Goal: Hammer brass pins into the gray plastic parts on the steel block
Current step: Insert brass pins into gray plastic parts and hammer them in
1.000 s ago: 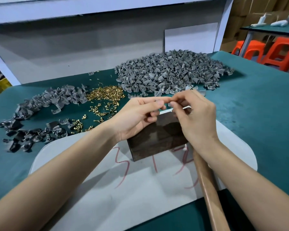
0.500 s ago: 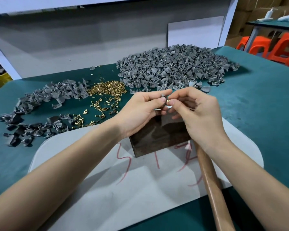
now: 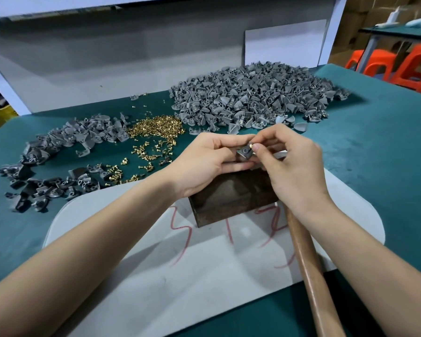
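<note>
My left hand (image 3: 204, 161) holds a small gray plastic part (image 3: 244, 152) just above the far edge of the dark steel block (image 3: 231, 198). With thumb and forefinger, my right hand (image 3: 292, 161) pinches a brass pin (image 3: 250, 145) at the top of that part. The hammer's wooden handle (image 3: 309, 268) lies under my right wrist and runs toward the near edge; its head is hidden. The block stands on a white board (image 3: 156, 276) with red marks.
A big heap of gray parts (image 3: 253, 93) lies at the back of the green table. Loose brass pins (image 3: 153, 132) are spread in the middle left, with a smaller row of gray parts (image 3: 58, 156) to their left. Orange stools (image 3: 399, 66) stand far right.
Both hands stay together over the block. The gray part has turned into view between my fingers, and the brass pin now sits at its top.
</note>
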{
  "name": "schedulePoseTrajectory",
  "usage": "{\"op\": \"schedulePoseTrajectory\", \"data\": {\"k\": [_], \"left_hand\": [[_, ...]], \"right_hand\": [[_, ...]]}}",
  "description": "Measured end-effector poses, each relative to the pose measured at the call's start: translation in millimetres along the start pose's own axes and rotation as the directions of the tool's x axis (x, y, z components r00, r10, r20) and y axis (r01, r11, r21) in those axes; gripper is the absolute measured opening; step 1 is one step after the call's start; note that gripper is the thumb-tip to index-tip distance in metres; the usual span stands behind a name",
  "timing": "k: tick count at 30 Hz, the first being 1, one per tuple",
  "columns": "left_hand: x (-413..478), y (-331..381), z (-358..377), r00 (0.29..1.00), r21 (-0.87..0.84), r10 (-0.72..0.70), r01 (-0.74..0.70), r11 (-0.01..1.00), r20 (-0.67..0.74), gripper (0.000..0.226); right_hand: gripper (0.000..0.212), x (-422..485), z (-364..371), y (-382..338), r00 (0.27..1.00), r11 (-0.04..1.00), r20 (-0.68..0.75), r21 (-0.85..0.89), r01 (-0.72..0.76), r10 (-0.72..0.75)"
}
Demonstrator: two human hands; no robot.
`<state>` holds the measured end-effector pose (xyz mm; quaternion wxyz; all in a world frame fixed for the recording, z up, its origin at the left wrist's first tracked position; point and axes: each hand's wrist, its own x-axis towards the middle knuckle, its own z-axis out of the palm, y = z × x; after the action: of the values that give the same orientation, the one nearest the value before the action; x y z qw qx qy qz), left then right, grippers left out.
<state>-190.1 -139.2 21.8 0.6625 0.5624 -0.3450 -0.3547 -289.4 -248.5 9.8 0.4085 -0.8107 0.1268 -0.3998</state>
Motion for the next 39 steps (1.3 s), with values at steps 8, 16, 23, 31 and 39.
{"op": "schedulePoseTrajectory", "data": {"k": [8, 16, 23, 31, 39], "left_hand": [[-0.6, 0.2, -3.9, 0.998, -0.115, 0.025, -0.031, 0.993, -0.053, 0.028], [1.1, -1.3, -2.0, 0.988, -0.132, 0.033, -0.053, 0.99, -0.151, 0.018], [-0.6, -1.8, -1.1, 0.989, -0.071, 0.08, -0.089, 0.994, -0.121, 0.021], [-0.4, -1.3, -1.7, 0.99, -0.122, 0.073, -0.087, 0.989, -0.117, 0.018], [0.0, -1.7, -2.0, 0.987, -0.161, 0.076, -0.099, 0.982, -0.143, 0.015]], "right_hand": [[0.016, 1.4, -0.2, 2.5, 0.996, 0.99, 0.003, 0.113, -0.086, 0.086], [0.021, 3.8, -0.2, 3.6, 0.948, 0.842, 0.113, 0.436, -0.317, 0.298], [0.019, 4.7, -0.2, 1.4, 0.901, 0.68, 0.199, 0.599, -0.422, 0.385], [0.02, 2.8, -0.1, 1.3, 0.922, 0.716, 0.199, 0.584, -0.383, 0.331], [0.027, 2.9, 1.5, 1.2, 0.945, 0.75, 0.174, 0.576, -0.326, 0.277]]}}
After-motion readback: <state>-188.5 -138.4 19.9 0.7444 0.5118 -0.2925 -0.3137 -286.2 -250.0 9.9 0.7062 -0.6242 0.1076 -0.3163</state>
